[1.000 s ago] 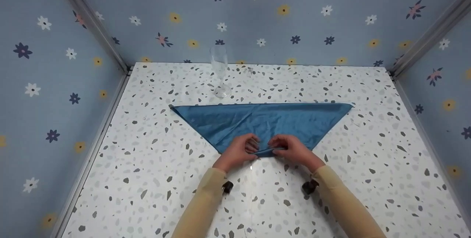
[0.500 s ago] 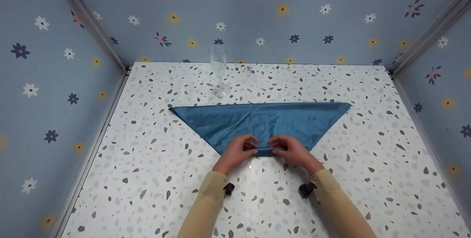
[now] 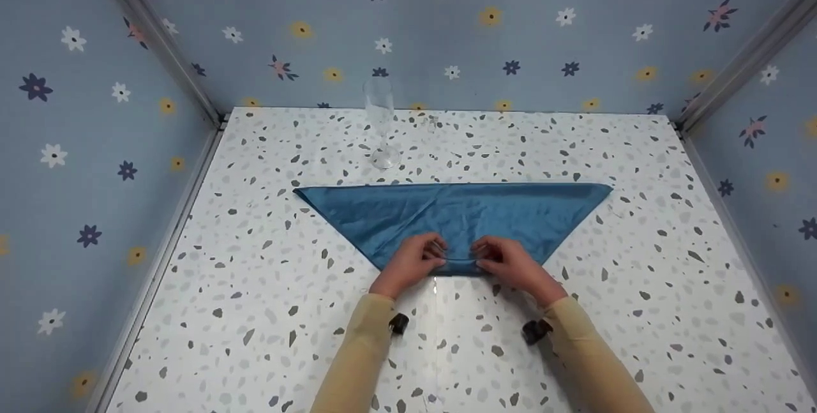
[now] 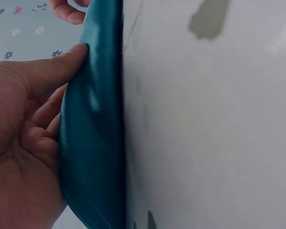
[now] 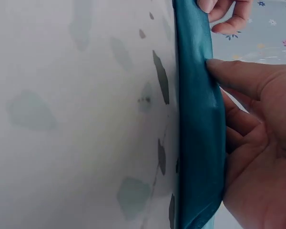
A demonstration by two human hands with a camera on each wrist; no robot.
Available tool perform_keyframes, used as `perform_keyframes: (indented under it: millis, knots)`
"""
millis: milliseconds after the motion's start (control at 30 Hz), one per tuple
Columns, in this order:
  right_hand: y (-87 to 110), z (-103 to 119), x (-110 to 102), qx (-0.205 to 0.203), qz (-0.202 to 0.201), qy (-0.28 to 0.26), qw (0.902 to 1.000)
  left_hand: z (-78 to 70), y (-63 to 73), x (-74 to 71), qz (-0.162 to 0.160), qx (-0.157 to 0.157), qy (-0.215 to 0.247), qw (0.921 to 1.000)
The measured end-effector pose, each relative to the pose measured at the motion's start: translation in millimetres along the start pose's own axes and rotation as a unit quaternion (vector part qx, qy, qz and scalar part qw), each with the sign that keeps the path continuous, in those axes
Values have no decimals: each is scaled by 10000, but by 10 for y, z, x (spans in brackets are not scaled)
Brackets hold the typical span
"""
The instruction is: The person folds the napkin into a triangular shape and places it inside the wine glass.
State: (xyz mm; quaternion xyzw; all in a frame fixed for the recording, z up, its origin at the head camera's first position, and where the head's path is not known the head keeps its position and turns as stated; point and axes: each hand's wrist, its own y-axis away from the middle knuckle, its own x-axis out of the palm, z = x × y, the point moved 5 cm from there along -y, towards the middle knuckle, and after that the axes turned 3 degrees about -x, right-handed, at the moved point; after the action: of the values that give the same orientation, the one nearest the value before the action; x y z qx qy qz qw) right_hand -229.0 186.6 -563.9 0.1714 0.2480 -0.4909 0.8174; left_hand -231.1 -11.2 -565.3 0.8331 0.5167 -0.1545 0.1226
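Observation:
A blue satin cloth [image 3: 408, 212] lies on the table, its long straight edge at the far side and its sides slanting in towards the person. Its near edge is turned up into a narrow fold. My left hand [image 3: 407, 263] pinches this fold left of the middle, and my right hand [image 3: 512, 264] pinches it a short way to the right. In the left wrist view, the thumb presses the shiny fold [image 4: 95, 119], and a stitched hem shows low down. The right wrist view has the thumb on the fold [image 5: 200, 124], with the other fingers partly hidden behind it.
A clear champagne flute [image 3: 381, 120] stands upright behind the cloth, left of the middle. The speckled white table [image 3: 268, 336] is bounded by blue flowered panels [image 3: 434, 30] at the back and both sides. Small dark cameras sit at both wrists.
The fold at the near edge has become straighter and more even. The cloth has shifted slightly towards the person in the last half second, and the right hand has moved a little to the right.

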Motion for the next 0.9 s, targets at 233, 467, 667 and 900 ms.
perform_keyframes:
  millis: [233, 467, 667, 900]
  knots:
    - [60, 60, -87, -469, -540, 267, 9971, 24, -4, -3, 106, -55, -1, 9999]
    - [198, 244, -73, -1447, -633, 391, 9867, 34, -31, -34, 125, -23, -77, 9999]
    - [215, 225, 41, -1539, -317, 739, 9848, 32, -76, -37, 150, 103, -135, 9997]
    - [167, 134, 72, -1103, -217, 1053, 9881, 37, -98, -48, 121, 103, -212, 9997]
